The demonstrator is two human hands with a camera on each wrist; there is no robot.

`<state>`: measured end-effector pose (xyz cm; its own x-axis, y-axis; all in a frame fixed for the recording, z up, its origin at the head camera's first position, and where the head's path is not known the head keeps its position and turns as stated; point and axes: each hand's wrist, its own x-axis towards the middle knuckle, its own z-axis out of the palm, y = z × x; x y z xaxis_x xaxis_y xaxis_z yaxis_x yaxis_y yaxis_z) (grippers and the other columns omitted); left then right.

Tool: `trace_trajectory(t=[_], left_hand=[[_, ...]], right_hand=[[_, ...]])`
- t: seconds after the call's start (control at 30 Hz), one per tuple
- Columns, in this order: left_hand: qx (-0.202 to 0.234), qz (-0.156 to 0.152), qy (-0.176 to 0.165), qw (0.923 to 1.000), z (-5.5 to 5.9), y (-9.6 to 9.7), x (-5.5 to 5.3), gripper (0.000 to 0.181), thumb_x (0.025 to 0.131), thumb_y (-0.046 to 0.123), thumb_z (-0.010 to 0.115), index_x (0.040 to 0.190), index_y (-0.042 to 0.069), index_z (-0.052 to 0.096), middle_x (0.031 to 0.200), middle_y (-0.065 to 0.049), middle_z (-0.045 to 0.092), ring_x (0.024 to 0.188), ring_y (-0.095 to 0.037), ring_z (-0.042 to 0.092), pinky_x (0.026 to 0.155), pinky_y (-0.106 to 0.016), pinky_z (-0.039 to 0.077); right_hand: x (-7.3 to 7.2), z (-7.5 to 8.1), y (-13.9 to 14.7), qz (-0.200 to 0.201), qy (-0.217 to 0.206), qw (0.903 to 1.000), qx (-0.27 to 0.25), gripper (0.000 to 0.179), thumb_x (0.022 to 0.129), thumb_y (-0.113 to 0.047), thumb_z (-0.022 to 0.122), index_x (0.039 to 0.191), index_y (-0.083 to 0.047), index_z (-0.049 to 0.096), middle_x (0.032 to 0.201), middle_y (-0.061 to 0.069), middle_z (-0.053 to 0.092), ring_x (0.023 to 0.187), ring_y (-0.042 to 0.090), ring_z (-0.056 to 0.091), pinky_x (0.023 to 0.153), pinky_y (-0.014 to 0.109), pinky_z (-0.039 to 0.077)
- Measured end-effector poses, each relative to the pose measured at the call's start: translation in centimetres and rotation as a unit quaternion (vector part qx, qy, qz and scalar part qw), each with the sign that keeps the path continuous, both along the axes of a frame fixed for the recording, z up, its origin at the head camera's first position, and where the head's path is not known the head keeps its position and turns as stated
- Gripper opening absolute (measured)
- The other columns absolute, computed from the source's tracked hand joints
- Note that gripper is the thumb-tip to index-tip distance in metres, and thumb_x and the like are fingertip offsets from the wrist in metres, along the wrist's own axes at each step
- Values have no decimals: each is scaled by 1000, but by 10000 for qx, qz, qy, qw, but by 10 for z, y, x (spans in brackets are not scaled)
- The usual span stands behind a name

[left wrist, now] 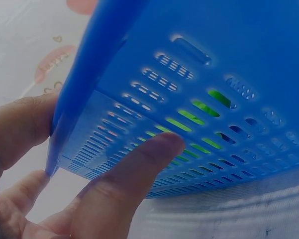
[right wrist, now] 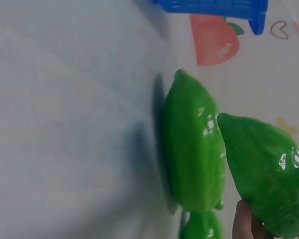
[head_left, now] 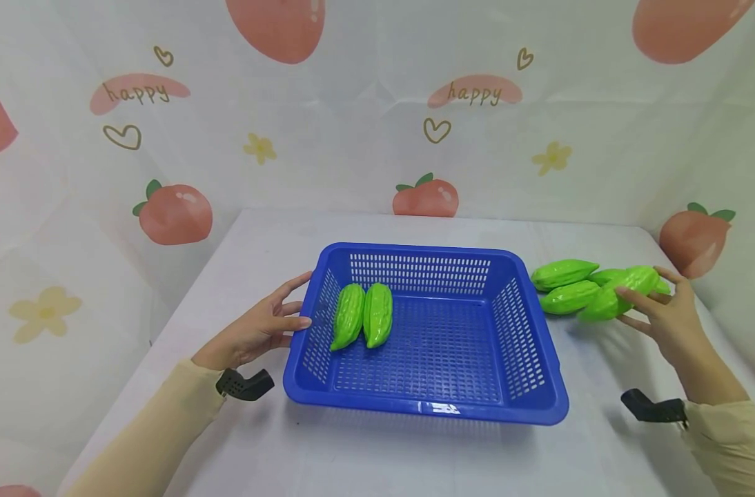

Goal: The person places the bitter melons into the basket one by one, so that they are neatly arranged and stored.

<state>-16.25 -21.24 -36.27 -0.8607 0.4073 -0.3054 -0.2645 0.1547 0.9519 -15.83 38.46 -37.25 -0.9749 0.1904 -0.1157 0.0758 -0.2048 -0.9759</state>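
My right hand (head_left: 672, 314) grips a green, ridged bitter melon (right wrist: 263, 172) between thumb and fingers, raised over other bitter melons. These others, such as the one at the back (head_left: 564, 274), lie on the table beside the basket's right side; the held one partly hides some of them. My left hand (head_left: 268, 324) touches the left side of a blue plastic basket (head_left: 415, 411), fingers fairly straight. Its thumb (left wrist: 156, 149) presses against the slotted outer wall, and other fingertips are at the rim. Inside the basket, two bitter melons (head_left: 377, 314) lie side by side along the left wall.
A white cloth (head_left: 377, 462) covers the table. Behind and beside it hangs a pale backdrop (head_left: 340, 152) printed with peaches, flowers and hearts. A black wrist camera (head_left: 247, 384) sits on the left sleeve, another (head_left: 653, 407) on the right.
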Motion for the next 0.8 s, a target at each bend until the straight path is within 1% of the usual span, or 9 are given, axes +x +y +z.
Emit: trace_trajectory(t=[0.13,0.27,0.37,0.43,0.57,0.6,0.67,0.73,0.8], left_hand=[[19,-23,-8,10000,0,0,-1,91,90,12,68,155,37,8,150,-24,37,111,-35,64,89,-50,54],[10,-27,1,10000,0,0,-1,91,90,13,68,155,36,9,149,-25,37,110,-34,65,88,-50,55],[1,-19,5,10000,0,0,-1,91,90,12,68,155,36,9,149,-25,37,110,-34,65,88,-50,55],[5,-14,1,10000,0,0,-2,90,90,12,67,155,36,9,149,-25,38,110,-34,65,88,-50,55],[8,-11,-21,10000,-1,0,-2,90,91,12,67,155,36,9,149,-24,38,110,-34,65,88,-50,54],[-1,-12,-24,10000,-1,0,-2,90,91,12,67,155,36,9,149,-24,38,110,-34,65,89,-50,54],[-9,-11,-33,10000,-1,0,-2,90,90,12,67,155,36,9,149,-24,38,110,-34,65,88,-50,55],[-7,-11,-35,10000,-1,0,-2,90,90,12,67,155,36,9,149,-24,38,110,-34,65,88,-50,54],[-3,-13,-33,10000,-1,0,-2,90,90,12,67,155,36,9,149,-24,38,110,-34,65,88,-50,55]], right_hand=[[-2,12,-7,-59,167,9998,68,73,89,1,63,137,-30,17,112,0,32,79,0,61,58,24,59],[-5,25,-15,-91,437,9989,-140,67,88,5,62,132,-29,24,113,2,31,80,3,62,60,24,59],[-7,35,-22,-115,638,9976,-243,63,88,8,61,128,-28,28,115,0,33,85,3,60,61,23,59],[-9,41,-28,-152,729,9970,-197,62,88,8,61,128,-27,29,119,-5,33,91,3,56,61,22,59],[-13,53,-41,-244,664,9974,-106,66,88,6,62,131,-30,27,140,-13,18,99,6,46,60,20,58],[-14,55,-44,-241,650,9975,-128,67,88,5,63,131,-30,27,140,-12,18,99,6,47,60,20,58],[-16,60,-50,-195,657,9975,-152,68,88,5,63,133,-31,26,139,-7,20,96,4,51,60,21,58],[-18,64,-56,-84,775,9969,-122,69,88,5,63,134,-30,26,128,-3,29,90,4,56,60,21,58],[-20,67,-62,57,929,9956,-112,68,87,6,63,134,-28,26,116,0,33,85,6,61,61,22,59]])
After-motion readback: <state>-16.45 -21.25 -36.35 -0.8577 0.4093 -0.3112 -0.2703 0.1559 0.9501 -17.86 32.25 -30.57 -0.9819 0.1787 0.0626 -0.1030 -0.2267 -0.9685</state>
